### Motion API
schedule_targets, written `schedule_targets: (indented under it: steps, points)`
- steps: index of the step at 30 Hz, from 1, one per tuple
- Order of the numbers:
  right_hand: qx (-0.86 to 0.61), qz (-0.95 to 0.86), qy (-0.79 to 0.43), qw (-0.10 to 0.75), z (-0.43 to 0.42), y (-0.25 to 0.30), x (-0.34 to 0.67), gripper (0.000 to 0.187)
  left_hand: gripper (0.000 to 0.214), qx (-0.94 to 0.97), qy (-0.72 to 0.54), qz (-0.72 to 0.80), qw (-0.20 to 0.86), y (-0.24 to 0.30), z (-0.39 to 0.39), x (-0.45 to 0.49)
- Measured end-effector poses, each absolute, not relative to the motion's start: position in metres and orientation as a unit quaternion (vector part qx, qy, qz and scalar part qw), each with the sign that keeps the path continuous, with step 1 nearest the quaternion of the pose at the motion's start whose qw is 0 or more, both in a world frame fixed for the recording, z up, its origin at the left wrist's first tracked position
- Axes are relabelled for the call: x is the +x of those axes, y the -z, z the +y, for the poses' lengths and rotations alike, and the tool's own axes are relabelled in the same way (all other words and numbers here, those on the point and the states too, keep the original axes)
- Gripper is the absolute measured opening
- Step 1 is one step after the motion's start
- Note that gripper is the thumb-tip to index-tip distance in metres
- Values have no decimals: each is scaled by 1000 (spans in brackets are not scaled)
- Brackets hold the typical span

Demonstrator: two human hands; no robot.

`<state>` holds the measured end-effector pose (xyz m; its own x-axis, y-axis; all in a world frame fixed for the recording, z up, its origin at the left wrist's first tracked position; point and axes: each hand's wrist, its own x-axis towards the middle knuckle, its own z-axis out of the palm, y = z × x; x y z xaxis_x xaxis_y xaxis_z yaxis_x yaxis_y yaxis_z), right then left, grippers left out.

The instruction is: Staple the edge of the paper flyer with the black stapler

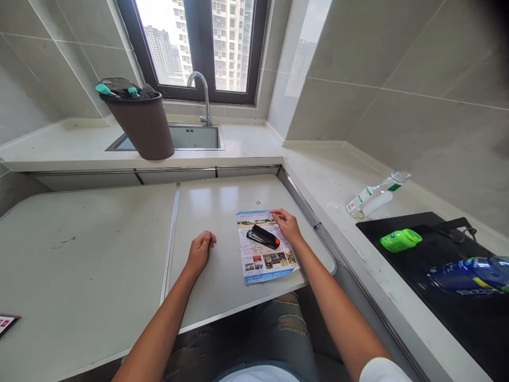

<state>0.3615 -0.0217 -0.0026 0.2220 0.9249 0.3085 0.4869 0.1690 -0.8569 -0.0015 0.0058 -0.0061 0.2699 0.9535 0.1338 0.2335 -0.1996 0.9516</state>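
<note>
A printed flyer [265,256] lies flat on the white table [119,249]. On it rests a black box cutter [262,236] with an orange tip. My right hand [288,225] rests on the flyer's upper right corner, fingers curled loosely and touching the paper, just right of the cutter. My left hand [200,248] lies on the bare table left of the flyer, fingers bent down against the surface, nothing held in it.
A brown bin [140,123] stands before the sink [191,137] and tap [202,95]. On the right counter are a clear bottle [377,192], a green roll [400,240] and a blue bottle [469,275] on a black cooktop [437,286].
</note>
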Motion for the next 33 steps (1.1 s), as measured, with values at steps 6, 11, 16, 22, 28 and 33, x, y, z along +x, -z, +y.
schedule_targets:
  steps: [6, 11, 16, 22, 28, 33]
  points:
    - [-610, -664, -144, 408, 39, 19, 351, 39, 50, 652, -414, 455, 443, 11, 7, -3]
    - [-633, -713, -99, 285, 48, 38, 343, 59, 50, 655, -413, 457, 438, 11, 6, -5]
    - [-666, -727, -93, 142, 48, 38, 337, 74, 51, 656, -416, 467, 423, 8, 3, 1]
    - [-675, -726, -88, 98, 48, 33, 333, 74, 45, 715, -384, 508, 289, -4, 9, -45]
    - [-682, -722, -85, 82, 51, 31, 320, 67, 50, 708, -220, 671, 2, 10, 24, -167]
    - [-667, -736, -88, 75, 61, 29, 282, 68, 56, 689, -154, 707, -38, 27, 16, -194]
